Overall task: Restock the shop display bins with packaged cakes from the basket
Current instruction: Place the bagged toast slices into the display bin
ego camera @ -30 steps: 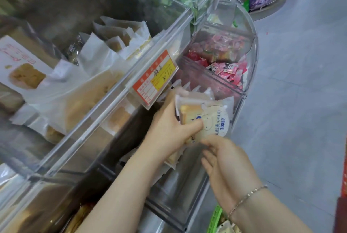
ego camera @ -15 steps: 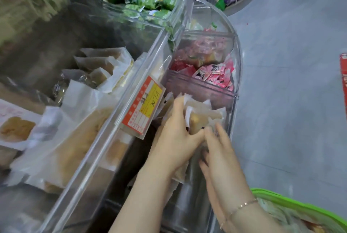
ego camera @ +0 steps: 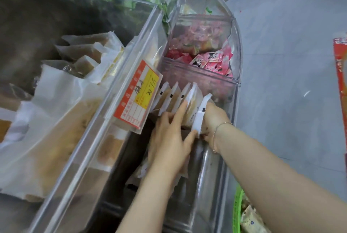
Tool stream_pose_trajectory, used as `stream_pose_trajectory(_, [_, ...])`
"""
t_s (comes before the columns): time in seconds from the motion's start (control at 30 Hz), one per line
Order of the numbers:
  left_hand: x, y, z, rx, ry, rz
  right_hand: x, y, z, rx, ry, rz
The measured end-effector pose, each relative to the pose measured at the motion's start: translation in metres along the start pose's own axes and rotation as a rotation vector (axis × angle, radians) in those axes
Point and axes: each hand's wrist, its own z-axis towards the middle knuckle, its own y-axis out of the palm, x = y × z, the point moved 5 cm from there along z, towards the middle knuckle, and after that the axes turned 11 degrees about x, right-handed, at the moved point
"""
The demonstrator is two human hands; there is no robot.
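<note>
Clear bin (ego camera: 228,157): cake packs (ego camera: 176,99) upright in a row at far end. Next bin (ego camera: 232,48): pink packets (ego camera: 212,60). Left bin (ego camera: 120,90): white-wrapped cakes (ego camera: 56,105). Green basket (ego camera: 237,212) on grey floor (ego camera: 291,82).

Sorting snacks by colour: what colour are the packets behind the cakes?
Pink packets, clearest in the head view.

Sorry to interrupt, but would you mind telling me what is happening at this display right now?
A person is restocking a clear display bin with packaged cakes. The left hand presses against the upright row of cakes, while the right hand slots another cake packet in at the row's end. The green basket with more packets waits at lower right.
</note>
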Motion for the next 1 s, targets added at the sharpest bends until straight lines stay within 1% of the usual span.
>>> stream_pose_trajectory(0.07, [-0.004,0.009,0.002,-0.115,-0.078,-0.039,-0.016,-0.006,-0.002,0.018,-0.065,-0.16])
stream_pose_trajectory(0.1, [-0.004,0.013,0.003,-0.137,-0.1,-0.05,-0.028,-0.008,-0.004,0.025,-0.122,-0.285])
stream_pose_trajectory(0.13, [-0.002,0.016,0.003,-0.151,-0.127,-0.068,-0.04,-0.01,-0.009,0.026,-0.224,-0.435])
stream_pose_trajectory(0.17, [-0.001,0.019,0.003,-0.148,-0.158,-0.105,-0.052,-0.011,-0.016,0.003,-0.347,-0.621])
stream_pose_trajectory(0.23, [0.001,0.025,-0.002,-0.102,-0.234,-0.237,-0.072,-0.009,-0.03,-0.046,-0.7,-1.079])
stream_pose_trajectory(0.27, [0.001,0.027,-0.007,-0.05,-0.267,-0.326,-0.079,-0.008,-0.036,-0.058,-0.908,-1.275])
stream_pose_trajectory(0.33, [-0.005,0.028,-0.017,0.122,-0.361,-0.484,-0.09,-0.01,-0.044,-0.07,-1.225,-1.539])
stream_pose_trajectory(0.37, [-0.011,0.029,-0.024,0.203,-0.452,-0.54,-0.09,-0.011,-0.044,-0.111,-1.351,-1.671])
stream_pose_trajectory(0.4, [-0.017,0.031,-0.03,0.246,-0.582,-0.624,-0.087,-0.013,-0.041,-0.17,-1.46,-1.821])
stream_pose_trajectory(0.43, [-0.022,0.038,-0.035,0.232,-0.751,-0.757,-0.083,-0.016,-0.036,-0.228,-1.515,-1.94])
stream_pose_trajectory(0.47, [-0.024,0.048,-0.039,0.159,-0.942,-0.923,-0.08,-0.019,-0.033,-0.263,-1.538,-2.01])
stream_pose_trajectory(0.5, [-0.02,0.056,-0.041,0.063,-1.113,-1.093,-0.079,-0.02,-0.03,-0.269,-1.551,-2.056])
stream_pose_trajectory(0.53, [-0.015,0.062,-0.04,-0.02,-1.226,-1.228,-0.079,-0.02,-0.027,-0.252,-1.577,-2.084])
stream_pose_trajectory(0.57, [-0.01,0.066,-0.038,-0.082,-1.289,-1.327,-0.079,-0.017,-0.025,-0.219,-1.6,-2.113])
stream_pose_trajectory(0.67, [0.004,0.072,-0.03,-0.178,-1.377,-1.495,-0.079,-0.009,-0.016,-0.07,-1.601,-2.16])
stream_pose_trajectory(0.73, [0.013,0.076,-0.026,-0.222,-1.421,-1.589,-0.08,-0.006,-0.015,-0.001,-1.625,-2.122])
stream_pose_trajectory(0.8, [0.02,0.078,-0.021,-0.198,-1.457,-1.674,-0.082,-0.008,-0.015,0.036,-1.676,-2.049])
stream_pose_trajectory(0.87, [0.023,0.081,-0.017,-0.1,-1.496,-1.718,-0.081,-0.012,-0.015,0.027,-1.743,-1.994])
stream_pose_trajectory(0.93, [0.026,0.087,-0.016,-0.01,-1.533,-1.72,-0.079,-0.016,-0.015,-0.004,-1.783,-1.94])
stream_pose_trajectory(1.0, [0.028,0.091,-0.017,0.003,-1.534,-1.674,-0.077,-0.018,-0.011,-0.011,-1.762,-1.938])
